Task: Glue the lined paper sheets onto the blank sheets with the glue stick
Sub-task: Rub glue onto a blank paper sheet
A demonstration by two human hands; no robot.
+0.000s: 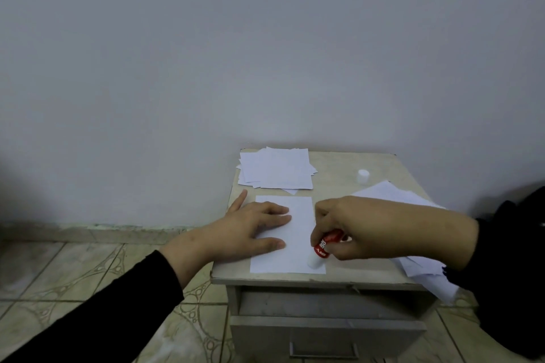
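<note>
Right hand (362, 227): yours, gripping uncapped glue stick (323, 247), tip on sheet (295, 244). Left hand (250, 230): flat, empty, pinning it. Stacks (275, 168) on tabletop (339, 168) likely remain.

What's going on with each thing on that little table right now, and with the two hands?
Glue stick: uncapped, tilted, tip pressed on the sheet's near right corner.
Cap: off, standing alone near the back.
Sheet: flat, pinned down.
Left hand: spread flat on the sheet.
Right hand: gripping the glue stick.
Back pile: loose, fanned.
Right pile: overhanging the edge.
Drawer: partly open.
</note>
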